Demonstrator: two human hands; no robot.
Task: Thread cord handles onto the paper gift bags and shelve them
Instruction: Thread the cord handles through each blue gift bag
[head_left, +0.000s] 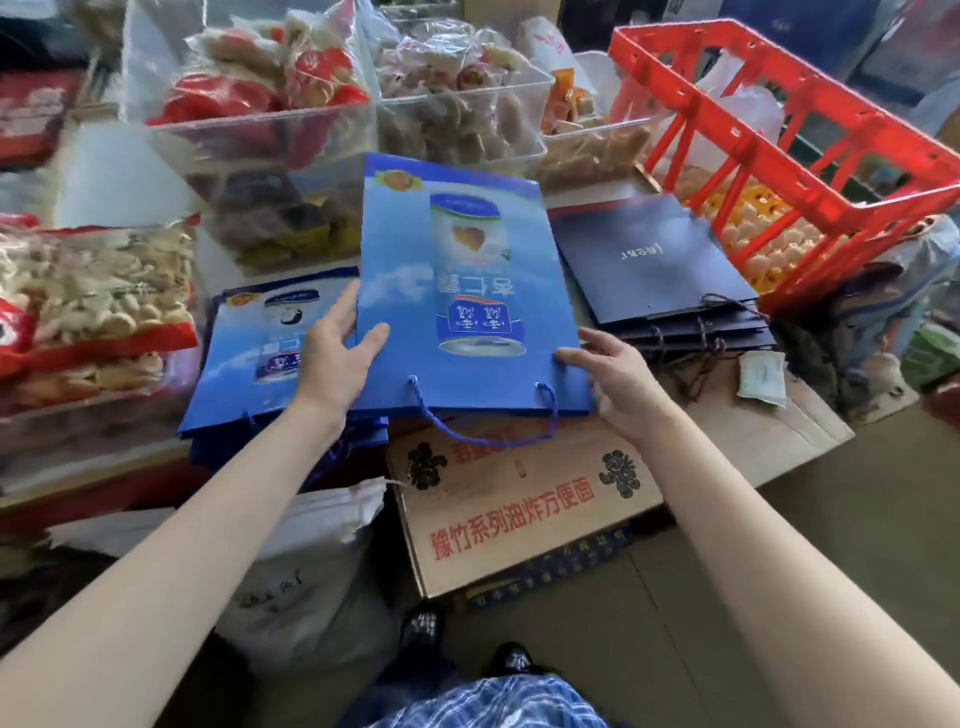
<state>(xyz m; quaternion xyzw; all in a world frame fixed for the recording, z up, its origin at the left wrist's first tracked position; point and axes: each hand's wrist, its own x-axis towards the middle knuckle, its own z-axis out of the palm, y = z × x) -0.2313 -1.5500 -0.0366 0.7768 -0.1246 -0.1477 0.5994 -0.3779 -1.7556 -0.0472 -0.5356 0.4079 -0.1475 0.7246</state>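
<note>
Both hands are holding a flat blue gift bag (462, 291) in the middle of the frame, its cord handle (488, 426) already threaded and dangling off the near edge over a cardboard box (519, 499). The left hand (337, 353) is pinching the bag's left edge, thumb on top and fingers under; the right hand (618, 379) is resting spread-fingered against the lower right corner, so only one real grip is securing it. The bag could be tilting toward the right and sliding off. The hanging cord is risking a snag on the box edge or on the stack of blue bags (270, 353) at centre left, and the dark bags (660, 270) at right could get knocked.
</note>
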